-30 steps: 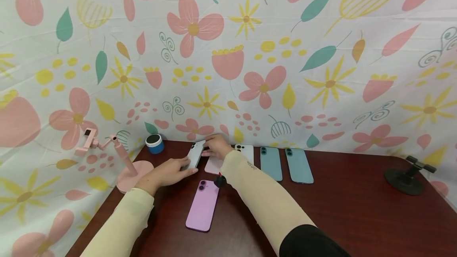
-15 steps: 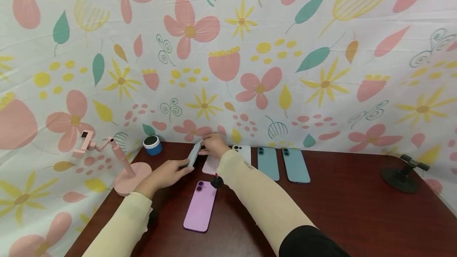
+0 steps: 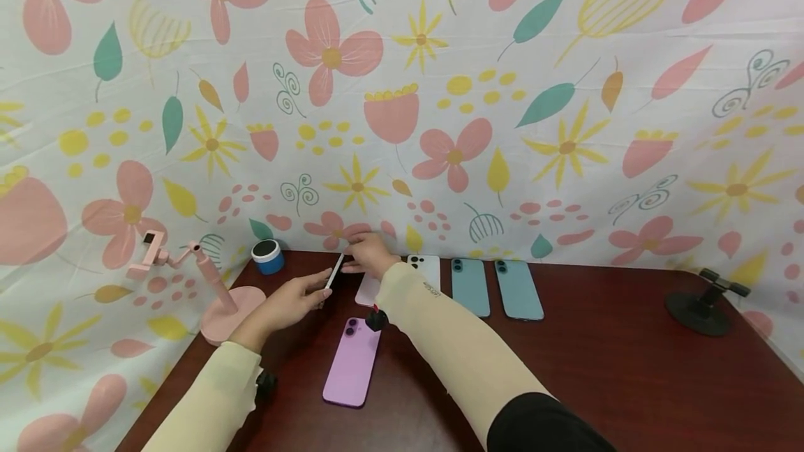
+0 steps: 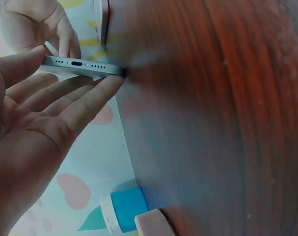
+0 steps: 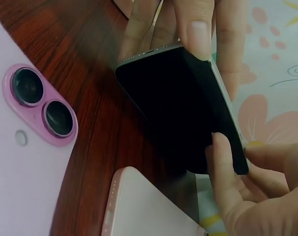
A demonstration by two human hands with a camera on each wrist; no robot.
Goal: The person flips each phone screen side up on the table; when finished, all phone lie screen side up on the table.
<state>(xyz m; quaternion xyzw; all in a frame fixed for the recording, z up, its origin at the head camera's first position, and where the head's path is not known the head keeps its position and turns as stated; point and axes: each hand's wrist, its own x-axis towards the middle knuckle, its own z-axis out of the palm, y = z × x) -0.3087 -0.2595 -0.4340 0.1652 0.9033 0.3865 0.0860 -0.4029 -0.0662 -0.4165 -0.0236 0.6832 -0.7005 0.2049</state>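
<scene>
Both hands hold one smartphone [image 3: 336, 272] tilted up on edge, so the head view shows only its thin side. My left hand [image 3: 290, 304] grips the lower end, thumb against one edge and fingers behind it. At the far end my right hand [image 3: 372, 254] pinches the phone between thumb and fingers. In the left wrist view, the charging port sits on the phone's bottom edge [image 4: 77, 64]. Its black screen [image 5: 173, 108] faces the right wrist camera. Below the hands a lilac phone [image 3: 352, 365] lies back up, while a pale pink phone [image 3: 367, 290] is partly hidden by my right arm.
A white phone [image 3: 427, 272] and two teal phones [image 3: 470, 288] [image 3: 518, 289] lie in a row rightward. A pink stand [image 3: 234, 309] and a blue jar [image 3: 268, 257] are at left. A black stand [image 3: 700, 309] is at far right. A floral cloth [image 3: 402, 124] hangs behind the table.
The held phone has turned from showing its pale back and cameras to standing edge-on. Both hands keep hold of it and have shifted slightly left in the view. The other phones stay put.
</scene>
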